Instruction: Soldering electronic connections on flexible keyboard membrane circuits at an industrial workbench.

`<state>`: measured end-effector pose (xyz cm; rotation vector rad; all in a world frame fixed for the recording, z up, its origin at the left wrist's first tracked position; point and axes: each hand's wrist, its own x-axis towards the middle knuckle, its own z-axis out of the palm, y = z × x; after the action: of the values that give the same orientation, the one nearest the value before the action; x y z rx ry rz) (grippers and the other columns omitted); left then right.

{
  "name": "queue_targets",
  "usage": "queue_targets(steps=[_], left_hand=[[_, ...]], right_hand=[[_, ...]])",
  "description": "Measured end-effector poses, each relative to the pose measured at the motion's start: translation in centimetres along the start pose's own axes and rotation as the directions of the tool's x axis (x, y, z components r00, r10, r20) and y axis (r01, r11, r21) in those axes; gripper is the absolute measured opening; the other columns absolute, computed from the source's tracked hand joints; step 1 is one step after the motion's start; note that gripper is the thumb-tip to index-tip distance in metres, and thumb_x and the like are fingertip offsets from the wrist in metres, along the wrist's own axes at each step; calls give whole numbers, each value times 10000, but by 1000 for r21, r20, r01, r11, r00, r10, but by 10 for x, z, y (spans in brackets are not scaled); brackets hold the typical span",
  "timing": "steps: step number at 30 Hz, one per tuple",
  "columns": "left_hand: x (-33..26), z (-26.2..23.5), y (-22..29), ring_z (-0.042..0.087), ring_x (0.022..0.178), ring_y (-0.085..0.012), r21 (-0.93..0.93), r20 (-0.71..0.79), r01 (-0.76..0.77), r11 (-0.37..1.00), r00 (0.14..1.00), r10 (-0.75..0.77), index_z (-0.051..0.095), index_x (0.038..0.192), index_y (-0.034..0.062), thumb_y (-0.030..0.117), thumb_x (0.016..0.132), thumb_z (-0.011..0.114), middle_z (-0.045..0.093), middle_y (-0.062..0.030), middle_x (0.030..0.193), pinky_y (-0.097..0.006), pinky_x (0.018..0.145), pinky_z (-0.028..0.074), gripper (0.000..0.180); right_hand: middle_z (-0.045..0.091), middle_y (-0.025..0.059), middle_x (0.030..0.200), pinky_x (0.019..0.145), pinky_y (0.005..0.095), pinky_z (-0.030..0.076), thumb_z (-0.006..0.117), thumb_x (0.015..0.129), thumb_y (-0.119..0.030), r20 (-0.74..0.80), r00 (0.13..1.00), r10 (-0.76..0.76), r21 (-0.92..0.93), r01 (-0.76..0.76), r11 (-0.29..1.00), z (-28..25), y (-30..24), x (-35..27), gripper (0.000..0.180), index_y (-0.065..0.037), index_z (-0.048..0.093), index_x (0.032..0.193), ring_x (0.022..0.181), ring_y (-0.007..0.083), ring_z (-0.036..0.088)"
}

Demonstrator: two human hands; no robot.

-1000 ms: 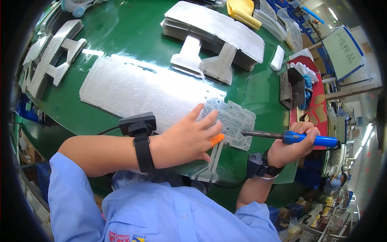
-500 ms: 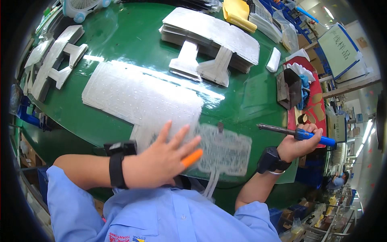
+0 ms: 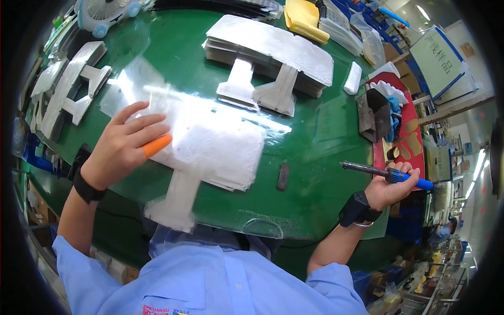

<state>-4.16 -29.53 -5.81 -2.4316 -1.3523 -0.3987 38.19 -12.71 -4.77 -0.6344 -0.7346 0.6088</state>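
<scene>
My left hand (image 3: 126, 144), an orange finger cot on one finger, is at the left above the edge of a stack of pale flat sheets (image 3: 220, 147). Its fingers are closed at a thin clear plastic sheet (image 3: 126, 86), blurred and glossy; the thumb is hidden. From the stack a wide tail (image 3: 176, 202) reaches over the table's front edge. My right hand (image 3: 394, 189) grips a soldering iron (image 3: 411, 180) by its blue handle, the metal tip pointing left over the table. A small dark bar (image 3: 283, 176) lies between the hands.
On the green table (image 3: 310, 142), a thick stack of silvery sheets (image 3: 273, 44) stands at the back, another pile (image 3: 68, 84) far left. A dark metal holder (image 3: 375, 115) sits on a red mat (image 3: 412, 144) at right. Yellow folders (image 3: 304, 21) and a small fan (image 3: 105, 13) are behind.
My left hand has swung left, and the patterned clear sheet has left its place at the middle right, baring the dark bar. My right hand and the iron have hardly moved.
</scene>
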Motion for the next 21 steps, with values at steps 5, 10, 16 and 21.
queue_targets(steps=[5, 10, 16, 21], left_hand=[[-4, 6, -17, 580, 989, -257, -393, 277, 171, 904, 959, -61, 657, 996, 74, -5, 714, 629, 645, -55, 991, -427, 896, 436, 294], [69, 17, -27, 564, 904, -313, -216, 67, 277, 936, 961, -269, 633, 1067, 77, 57, 795, 611, 621, -126, 977, -410, 808, 451, 273], [168, 108, -57, 481, 1187, -317, 101, -81, 374, 922, 927, -367, 572, 1170, 17, 146, 844, 610, 510, -148, 1282, -401, 960, 424, 353], [196, 118, -58, 546, 1093, -268, 196, 1, 311, 930, 948, -317, 646, 995, 40, 139, 809, 631, 590, -116, 1157, -378, 948, 425, 212]], right_hand=[[345, -19, 633, 484, 244, 226, 578, 885, -265, 23, 1000, 13, 0, -13, 1000, 3, -2, -2, 327, -98, 395, 672, 528, 83, 299], [351, -19, 633, 484, 241, 229, 572, 890, -274, 36, 998, 42, 2, -42, 999, 3, -1, -5, 329, -100, 393, 674, 520, 79, 302], [400, -20, 649, 521, 231, 273, 559, 904, -299, -22, 999, 36, -48, -37, 998, 9, 8, -9, 314, -110, 402, 708, 549, 82, 349], [406, -24, 653, 534, 249, 284, 558, 902, -309, -15, 999, 46, -55, -47, 997, 3, 7, -5, 315, -114, 409, 705, 549, 82, 350]])
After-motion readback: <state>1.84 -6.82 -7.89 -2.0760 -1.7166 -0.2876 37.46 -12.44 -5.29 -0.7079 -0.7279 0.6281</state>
